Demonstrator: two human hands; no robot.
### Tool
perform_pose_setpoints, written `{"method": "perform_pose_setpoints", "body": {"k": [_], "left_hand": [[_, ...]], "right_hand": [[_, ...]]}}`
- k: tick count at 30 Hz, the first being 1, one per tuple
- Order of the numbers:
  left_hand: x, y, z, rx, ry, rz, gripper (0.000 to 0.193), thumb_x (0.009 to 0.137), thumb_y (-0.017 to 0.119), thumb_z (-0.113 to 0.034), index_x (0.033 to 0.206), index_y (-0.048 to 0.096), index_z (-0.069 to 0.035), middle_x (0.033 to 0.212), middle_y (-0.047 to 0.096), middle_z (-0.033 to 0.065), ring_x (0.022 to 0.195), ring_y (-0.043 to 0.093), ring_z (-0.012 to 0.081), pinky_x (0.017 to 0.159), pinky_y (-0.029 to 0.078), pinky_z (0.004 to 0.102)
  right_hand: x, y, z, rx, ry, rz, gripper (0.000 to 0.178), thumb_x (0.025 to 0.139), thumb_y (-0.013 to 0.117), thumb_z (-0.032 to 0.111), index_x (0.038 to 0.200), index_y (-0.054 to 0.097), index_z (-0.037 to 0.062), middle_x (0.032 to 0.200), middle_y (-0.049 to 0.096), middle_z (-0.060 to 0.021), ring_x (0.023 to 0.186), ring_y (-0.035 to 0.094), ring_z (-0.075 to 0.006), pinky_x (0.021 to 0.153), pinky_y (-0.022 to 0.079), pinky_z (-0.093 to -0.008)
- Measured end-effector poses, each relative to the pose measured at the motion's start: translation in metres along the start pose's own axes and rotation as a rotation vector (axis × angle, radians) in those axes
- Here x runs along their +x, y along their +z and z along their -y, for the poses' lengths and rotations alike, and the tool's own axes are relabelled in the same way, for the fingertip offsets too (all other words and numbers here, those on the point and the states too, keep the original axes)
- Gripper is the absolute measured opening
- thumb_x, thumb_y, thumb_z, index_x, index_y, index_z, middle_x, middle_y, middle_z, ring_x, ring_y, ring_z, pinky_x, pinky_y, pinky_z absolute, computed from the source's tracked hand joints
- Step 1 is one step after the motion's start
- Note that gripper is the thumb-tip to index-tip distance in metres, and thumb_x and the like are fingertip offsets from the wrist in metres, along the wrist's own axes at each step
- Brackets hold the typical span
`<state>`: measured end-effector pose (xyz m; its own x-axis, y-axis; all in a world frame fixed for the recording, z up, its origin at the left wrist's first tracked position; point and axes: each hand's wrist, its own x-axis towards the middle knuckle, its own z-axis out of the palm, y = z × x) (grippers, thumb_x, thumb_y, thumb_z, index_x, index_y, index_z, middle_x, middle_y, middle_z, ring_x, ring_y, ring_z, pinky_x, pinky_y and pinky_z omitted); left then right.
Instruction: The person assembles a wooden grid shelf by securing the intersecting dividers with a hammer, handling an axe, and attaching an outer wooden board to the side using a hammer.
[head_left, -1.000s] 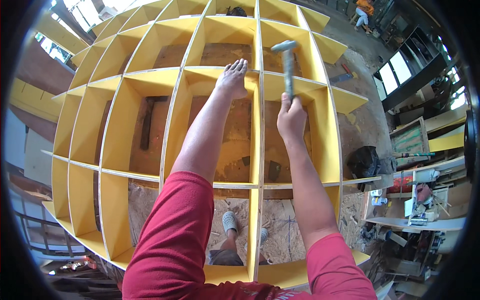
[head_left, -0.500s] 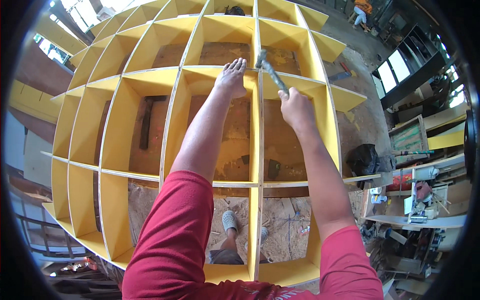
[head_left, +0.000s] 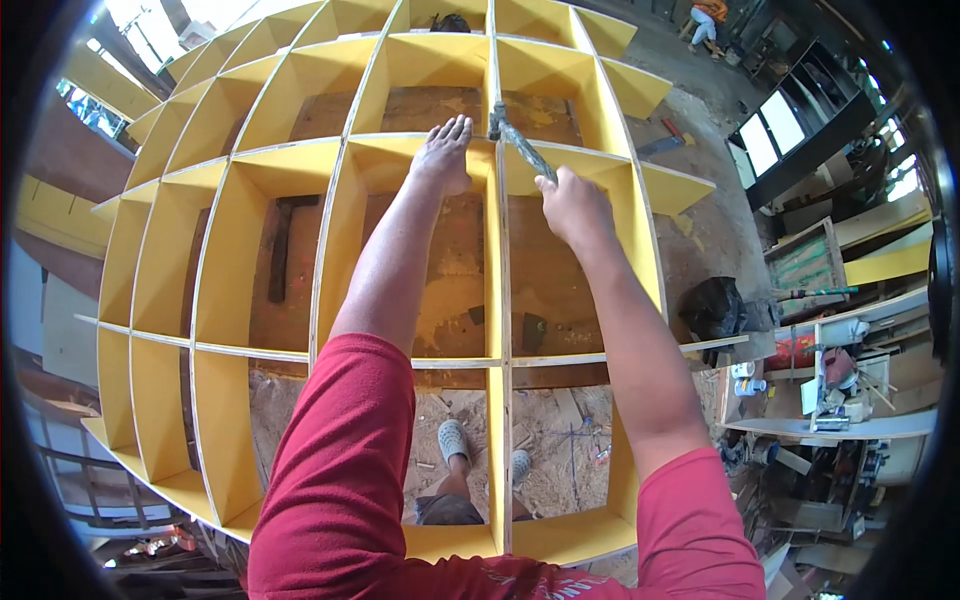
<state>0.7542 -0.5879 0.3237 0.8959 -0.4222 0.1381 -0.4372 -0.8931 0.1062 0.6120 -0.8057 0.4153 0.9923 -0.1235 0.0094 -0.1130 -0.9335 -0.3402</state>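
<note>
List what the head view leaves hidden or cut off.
Head view:
Butt of the long grey hammer: hidden inside the right grip.
Palm of the left grip: hidden beneath its back.
Head of the orange-topped person: cut off by the upper edge.
Contents of the black plastic bag: hidden by its sides.

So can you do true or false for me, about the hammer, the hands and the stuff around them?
1. The right hand holds the hammer. True.
2. The left hand is curled into a fist. False: its fingers are stretched out.
3. The hammer's head is near a crossing in the yellow frame. True.
4. The sleeves are blue. False: they are red.
5. The black bag is left of both hands. False: it is to their right.
</note>
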Motion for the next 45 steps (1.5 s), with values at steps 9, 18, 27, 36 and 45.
{"method": "perform_pose_setpoints", "body": {"k": [9,18,27,36,45], "left_hand": [[-0.005,-0.004,-0.011,0.048,-0.084,0.05,0.11,0.076,0.067,-0.022,0.169,0.013,0.0,0.178,0.014,0.0175,0.166,0.01,0.029,0.135,0.009,0.0455],[-0.084,-0.045,-0.076,-0.302,-0.098,0.338,0.071,0.086,0.063,-0.014,0.156,0.05,-0.005,0.159,0.051,0.0226,0.148,0.048,0.0379,0.125,0.036,0.0561],[-0.342,-0.111,-0.214,-0.522,0.187,0.01,0.053,0.095,0.067,-0.021,0.145,0.06,-0.003,0.131,0.069,0.0255,0.118,0.067,0.0435,0.105,0.054,0.051],[-0.632,-0.122,-0.283,-0.723,-0.248,-0.054,0.04,0.094,0.071,-0.012,0.133,0.071,-0.006,0.121,0.077,0.019,0.113,0.074,0.0335,0.098,0.059,0.0419],[-0.704,-0.112,-0.327,-0.67,-0.341,-0.081,0.036,0.096,0.071,-0.015,0.131,0.072,-0.01,0.119,0.077,0.0169,0.111,0.074,0.0357,0.097,0.059,0.044]], "right_hand": [[-0.22,-0.016,-0.069,0.53,0.11,-0.352,0.034,0.105,0.069,0.03,0.09,0.063,-0.0001,0.067,0.053,-0.0054,0.066,0.05,-0.0128,0.06,0.044,-0.0364],[-0.41,-0.035,-0.166,0.585,0.289,-0.242,0.043,0.105,0.069,0.032,0.079,0.051,0.0031,0.068,0.046,0.0008,0.066,0.042,-0.0111,0.058,0.036,-0.0351],[-0.464,-0.037,-0.193,0.843,0.204,-0.297,0.043,0.106,0.068,0.035,0.08,0.055,0.0032,0.066,0.047,0.0027,0.061,0.041,-0.0081,0.055,0.033,-0.0331],[-0.54,-0.068,-0.232,0.962,0.058,-0.176,0.036,0.105,0.07,0.032,0.085,0.061,0.004,0.068,0.049,0.0057,0.061,0.042,-0.0042,0.054,0.032,-0.0277],[-0.555,-0.063,-0.188,1.188,0.06,-0.079,0.035,0.106,0.069,0.034,0.086,0.058,0.0076,0.067,0.043,0.0093,0.054,0.035,-0.0011,0.048,0.025,-0.0256]]}}
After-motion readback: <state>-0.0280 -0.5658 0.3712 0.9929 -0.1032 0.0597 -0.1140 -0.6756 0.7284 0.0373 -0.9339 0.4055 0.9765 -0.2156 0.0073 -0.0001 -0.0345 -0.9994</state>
